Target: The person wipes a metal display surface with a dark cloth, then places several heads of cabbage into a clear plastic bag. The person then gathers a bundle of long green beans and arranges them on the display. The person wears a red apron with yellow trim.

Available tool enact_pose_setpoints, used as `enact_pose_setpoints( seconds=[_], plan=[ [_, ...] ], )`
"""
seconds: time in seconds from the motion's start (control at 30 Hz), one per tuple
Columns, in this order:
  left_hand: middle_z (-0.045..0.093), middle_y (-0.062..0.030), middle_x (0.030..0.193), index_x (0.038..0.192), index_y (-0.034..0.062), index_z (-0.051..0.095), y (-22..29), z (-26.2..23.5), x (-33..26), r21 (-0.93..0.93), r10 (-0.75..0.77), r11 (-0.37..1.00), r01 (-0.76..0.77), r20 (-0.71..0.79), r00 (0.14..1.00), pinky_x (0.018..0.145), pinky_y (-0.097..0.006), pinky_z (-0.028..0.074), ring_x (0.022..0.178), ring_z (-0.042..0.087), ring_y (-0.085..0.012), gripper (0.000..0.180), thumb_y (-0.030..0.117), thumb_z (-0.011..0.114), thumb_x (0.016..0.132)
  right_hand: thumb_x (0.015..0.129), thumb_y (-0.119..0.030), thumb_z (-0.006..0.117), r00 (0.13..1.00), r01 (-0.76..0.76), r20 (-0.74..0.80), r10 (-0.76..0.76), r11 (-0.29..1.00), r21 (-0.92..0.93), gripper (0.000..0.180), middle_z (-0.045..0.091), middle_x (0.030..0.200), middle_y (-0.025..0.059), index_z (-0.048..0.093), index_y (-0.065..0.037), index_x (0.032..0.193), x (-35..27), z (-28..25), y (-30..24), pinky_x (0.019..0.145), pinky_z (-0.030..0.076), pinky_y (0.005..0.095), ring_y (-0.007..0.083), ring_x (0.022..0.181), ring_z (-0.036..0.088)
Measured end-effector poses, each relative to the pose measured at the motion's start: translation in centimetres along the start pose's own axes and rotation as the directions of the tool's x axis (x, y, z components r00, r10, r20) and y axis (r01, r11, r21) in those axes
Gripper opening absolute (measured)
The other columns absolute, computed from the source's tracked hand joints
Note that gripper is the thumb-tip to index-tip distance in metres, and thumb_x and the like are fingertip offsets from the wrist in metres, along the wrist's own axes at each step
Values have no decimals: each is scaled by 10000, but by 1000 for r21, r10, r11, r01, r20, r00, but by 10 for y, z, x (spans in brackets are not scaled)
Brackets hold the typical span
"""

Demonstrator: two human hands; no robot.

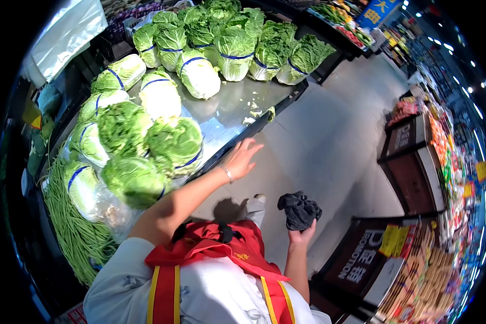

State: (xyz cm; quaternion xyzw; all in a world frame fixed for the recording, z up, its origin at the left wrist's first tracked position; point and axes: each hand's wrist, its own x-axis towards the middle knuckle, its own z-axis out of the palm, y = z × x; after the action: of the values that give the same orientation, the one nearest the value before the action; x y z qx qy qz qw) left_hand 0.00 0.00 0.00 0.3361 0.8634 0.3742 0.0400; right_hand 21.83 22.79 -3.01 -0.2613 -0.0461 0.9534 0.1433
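My left hand [242,159] is stretched out over the edge of a metal display counter [243,102], fingers apart and holding nothing. Close to it, a cabbage head [179,141] with a blue band stands on the counter. Low on the right, my right hand [303,234] is closed around a crumpled black cloth or plastic bag [300,210]; which of the two I cannot tell. Banded napa cabbages [236,54] stand in a row at the counter's back, and several more lie along its left side. Pale leaf scraps [248,120] are scattered near the counter's right edge.
Long green beans [75,237] are heaped at the counter's left front. A clear plastic bag [113,208] lies beside them. Dark promotion stands [356,254] with packed goods line the right side, across a tiled floor [313,140]. White plastic [65,38] hangs at the upper left.
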Motion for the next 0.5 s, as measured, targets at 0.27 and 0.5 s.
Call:
enact_pose_setpoints(
  seconds=[0.27, 0.5],
  plan=[
    [256, -57, 1429, 1207, 211, 524, -70, 54, 212, 421, -198, 895, 147, 80, 977, 936, -401, 419, 1137, 442, -338, 493, -1, 491, 764, 859, -331, 397, 981, -193, -80, 176, 915, -354, 489, 468, 1281, 153, 460, -38, 1245, 218, 111, -78, 1001, 356, 461, 323, 1161, 458],
    [632, -129, 830, 838, 17, 652, -79, 18, 190, -160, -327, 945, 287, -535, 779, 671, -337, 485, 774, 614, -276, 124, 34, 556, 761, 641, 2, 596, 663, 720, 726, 180, 108, -685, 613, 489, 1242, 115, 454, -22, 1237, 342, 290, -14, 970, 374, 358, 281, 1108, 495]
  ],
)
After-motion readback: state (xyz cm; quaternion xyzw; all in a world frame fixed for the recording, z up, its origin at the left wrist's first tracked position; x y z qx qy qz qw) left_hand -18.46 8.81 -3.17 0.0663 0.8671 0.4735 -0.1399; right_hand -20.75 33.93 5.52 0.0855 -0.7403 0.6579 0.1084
